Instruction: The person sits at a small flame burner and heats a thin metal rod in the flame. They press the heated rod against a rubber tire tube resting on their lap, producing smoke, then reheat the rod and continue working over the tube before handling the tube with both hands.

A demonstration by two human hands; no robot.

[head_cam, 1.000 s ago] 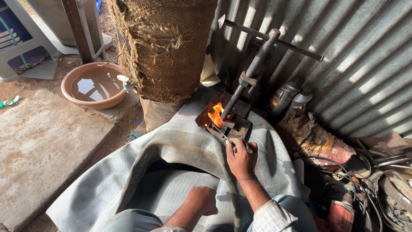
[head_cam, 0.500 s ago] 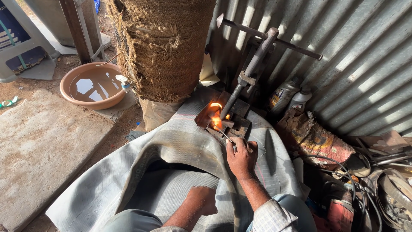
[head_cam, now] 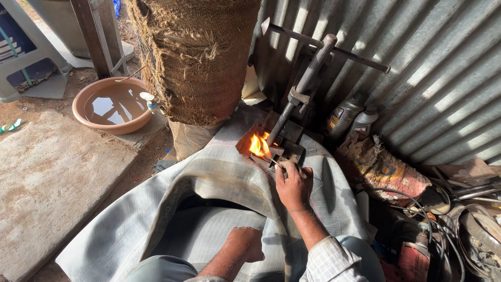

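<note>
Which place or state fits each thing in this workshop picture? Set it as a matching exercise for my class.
Things:
1. basin
2. flame
3. right hand
4. two plastic bottles

Places or states:
a. standing against the corrugated metal wall
b. holding a thin stick towards the fire
c. on the ground at left, filled with water
d. burning at the foot of the screw press

Pairs: 1-c, 2-d, 3-b, 4-a
</note>
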